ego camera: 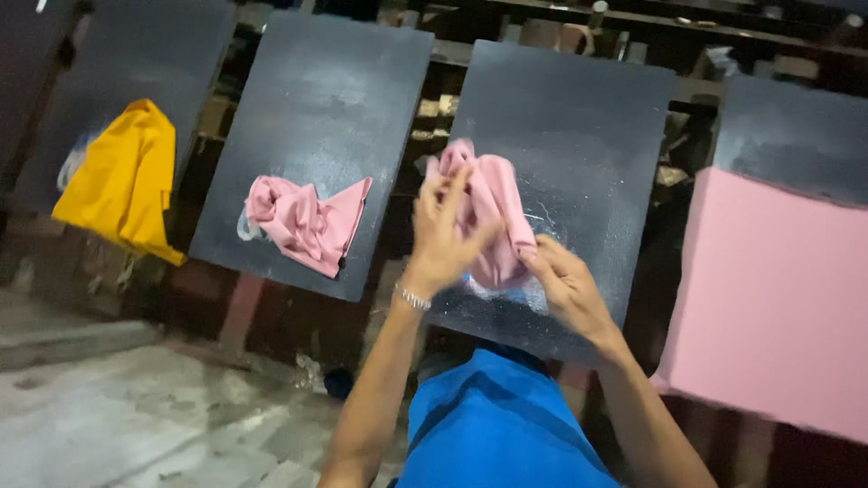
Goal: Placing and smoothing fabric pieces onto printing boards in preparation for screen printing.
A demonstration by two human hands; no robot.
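Both hands work a bunched pink cloth (493, 212) over the middle dark board (588, 136). Left hand (443, 239), w/ a thin bracelet (414, 297) at the wrist, grips the cloth's upper part, fingers spread; right hand (565, 285) pinches its lower edge. Board to the left (316, 99) holds another crumpled pink cloth (307, 221). Far-left board has a yellow cloth (127, 181) hanging off it. A flat pink sheet (778, 298) covers the right-hand board. Blue shirt (497, 425) at bottom.

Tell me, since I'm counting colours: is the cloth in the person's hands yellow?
No, the cloth held by the left hand and right hand is pink; the yellow cloth lies on another board.
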